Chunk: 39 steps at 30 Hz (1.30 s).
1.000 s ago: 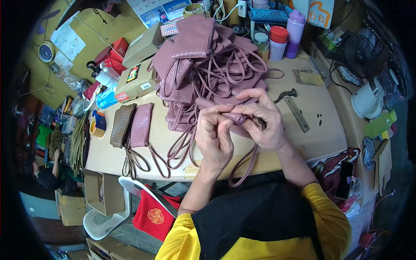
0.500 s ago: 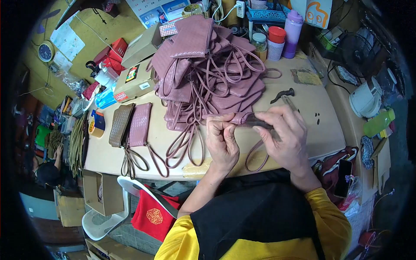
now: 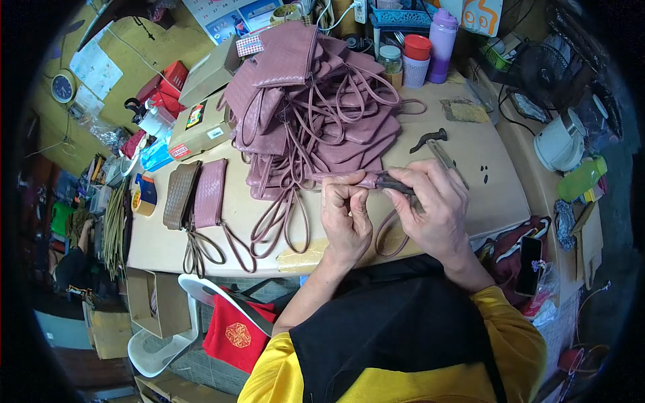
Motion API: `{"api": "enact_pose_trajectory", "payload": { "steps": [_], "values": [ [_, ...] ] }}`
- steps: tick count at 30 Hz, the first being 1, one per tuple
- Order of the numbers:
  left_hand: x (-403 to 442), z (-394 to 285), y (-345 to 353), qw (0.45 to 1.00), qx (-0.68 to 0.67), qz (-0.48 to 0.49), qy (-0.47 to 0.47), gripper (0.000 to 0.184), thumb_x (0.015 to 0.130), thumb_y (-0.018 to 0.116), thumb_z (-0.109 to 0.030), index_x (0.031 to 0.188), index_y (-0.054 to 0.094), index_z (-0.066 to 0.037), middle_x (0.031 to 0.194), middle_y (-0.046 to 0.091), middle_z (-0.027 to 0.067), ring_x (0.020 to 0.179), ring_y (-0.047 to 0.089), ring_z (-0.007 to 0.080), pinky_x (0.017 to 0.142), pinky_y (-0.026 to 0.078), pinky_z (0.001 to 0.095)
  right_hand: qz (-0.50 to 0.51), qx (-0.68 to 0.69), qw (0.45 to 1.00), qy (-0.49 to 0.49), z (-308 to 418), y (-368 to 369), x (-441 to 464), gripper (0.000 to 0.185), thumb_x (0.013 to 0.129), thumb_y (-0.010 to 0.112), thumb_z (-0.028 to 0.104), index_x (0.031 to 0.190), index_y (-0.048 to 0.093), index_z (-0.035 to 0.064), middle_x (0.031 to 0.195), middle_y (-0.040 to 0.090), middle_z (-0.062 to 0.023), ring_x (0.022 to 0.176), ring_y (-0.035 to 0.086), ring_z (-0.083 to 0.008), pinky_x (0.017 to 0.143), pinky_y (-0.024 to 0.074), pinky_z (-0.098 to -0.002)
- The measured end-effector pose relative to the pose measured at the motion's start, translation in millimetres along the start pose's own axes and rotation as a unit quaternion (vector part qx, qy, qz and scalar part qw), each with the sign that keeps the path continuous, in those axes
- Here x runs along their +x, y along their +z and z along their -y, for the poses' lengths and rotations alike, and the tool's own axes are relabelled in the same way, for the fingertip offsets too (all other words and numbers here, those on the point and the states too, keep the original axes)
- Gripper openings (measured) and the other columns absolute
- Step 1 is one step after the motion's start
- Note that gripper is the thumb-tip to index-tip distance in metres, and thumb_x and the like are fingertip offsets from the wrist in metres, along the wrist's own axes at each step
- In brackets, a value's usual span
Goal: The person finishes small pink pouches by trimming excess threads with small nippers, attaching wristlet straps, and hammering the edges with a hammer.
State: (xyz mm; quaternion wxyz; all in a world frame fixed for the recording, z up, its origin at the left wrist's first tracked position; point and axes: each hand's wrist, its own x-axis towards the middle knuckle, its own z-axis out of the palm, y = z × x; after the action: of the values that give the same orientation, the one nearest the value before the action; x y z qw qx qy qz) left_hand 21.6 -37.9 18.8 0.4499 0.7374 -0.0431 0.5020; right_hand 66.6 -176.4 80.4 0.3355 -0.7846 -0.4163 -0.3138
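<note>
My left hand pinches the edge of a mauve pouch between thumb and fingers. A thin strap loop hangs below, between my hands. My right hand is closed on a dark hand tool, its tip against the pouch edge; the exact kind is hidden by my fingers. Just beyond my hands rises a big heap of mauve woven-pattern pouches with looped wrist straps. To the left, a brown pouch and a single mauve pouch lie side by side.
A dark curved metal piece and a flat bar lie right of the heap. Cardboard boxes, a tape roll, a purple bottle and a red-lidded cup surround the work. A white chair stands below the table.
The dark tool's tip has come up to the pouch edge, and my right fingers have closed more around it. The whole view has shifted slightly; my left hand keeps its pinch.
</note>
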Motion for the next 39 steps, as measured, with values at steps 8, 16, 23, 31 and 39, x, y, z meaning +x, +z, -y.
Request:
{"api": "enact_pose_trajectory", "payload": {
  "steps": [8, 16, 23, 31, 39],
  "values": [
    [1, 0, 1, 1.000, 0.010, 0.011, 0.006, 0.011, 0.086, 0.058, -0.003, 0.081, 0.048, 0.000, 0.089, 0.059, 0.0186, 0.079, 0.057, 0.0256, 0.071, 0.045, 0.0329, 0.013, 0.000, 1.000, -0.004, 2, 3, -1, 0.028, 0.069, 0.074, 0.011, 0.094, 0.064, 0.0066, 0.086, 0.059, -0.0050, 0.070, 0.057, -0.0212, 0.062, 0.0411, -0.0322],
    [-1, 0, 0, 0.998, 0.041, 0.015, 0.039, 0.010, 0.085, 0.058, -0.001, 0.081, 0.048, 0.000, 0.089, 0.060, 0.0193, 0.078, 0.056, 0.0267, 0.070, 0.045, 0.0336, 0.000, 0.025, 1.000, -0.019, -10, 18, -8, 0.024, 0.071, 0.071, 0.011, 0.094, 0.063, 0.0074, 0.084, 0.057, -0.0042, 0.070, 0.058, -0.0186, 0.059, 0.0407, -0.0294],
    [31, -18, -29, 0.995, -0.055, 0.055, -0.058, 0.022, 0.097, 0.047, -0.019, 0.089, 0.044, 0.001, 0.097, 0.058, 0.0158, 0.074, 0.061, 0.0142, 0.067, 0.051, 0.0228, 0.162, 0.463, 0.854, 0.171, -20, 34, 9, 0.043, 0.081, 0.069, 0.004, 0.119, 0.048, -0.0005, 0.089, 0.056, -0.0018, 0.084, 0.056, -0.0074, 0.072, 0.0468, -0.0233],
    [14, 48, -22, 1.000, 0.014, -0.025, 0.000, 0.017, 0.075, 0.071, -0.008, 0.075, 0.055, -0.004, 0.076, 0.053, 0.0081, 0.076, 0.049, 0.0211, 0.070, 0.041, 0.0292, 0.069, 0.722, 0.559, 0.401, -26, 110, -22, 0.014, 0.082, 0.068, 0.003, 0.091, 0.057, 0.0080, 0.066, 0.044, 0.0091, 0.045, 0.034, 0.0016, 0.037, 0.0220, -0.0163],
    [27, 37, -8, 0.992, 0.118, 0.031, -0.025, 0.051, 0.065, 0.081, -0.010, 0.113, 0.065, -0.007, 0.095, 0.053, 0.0071, 0.084, 0.051, 0.0169, 0.068, 0.044, 0.0244, 0.092, 0.674, 0.642, 0.353, -23, 103, -25, 0.014, 0.082, 0.064, 0.000, 0.094, 0.058, 0.0041, 0.069, 0.048, 0.0095, 0.055, 0.039, 0.0018, 0.046, 0.0292, -0.0160]
  ]
}}
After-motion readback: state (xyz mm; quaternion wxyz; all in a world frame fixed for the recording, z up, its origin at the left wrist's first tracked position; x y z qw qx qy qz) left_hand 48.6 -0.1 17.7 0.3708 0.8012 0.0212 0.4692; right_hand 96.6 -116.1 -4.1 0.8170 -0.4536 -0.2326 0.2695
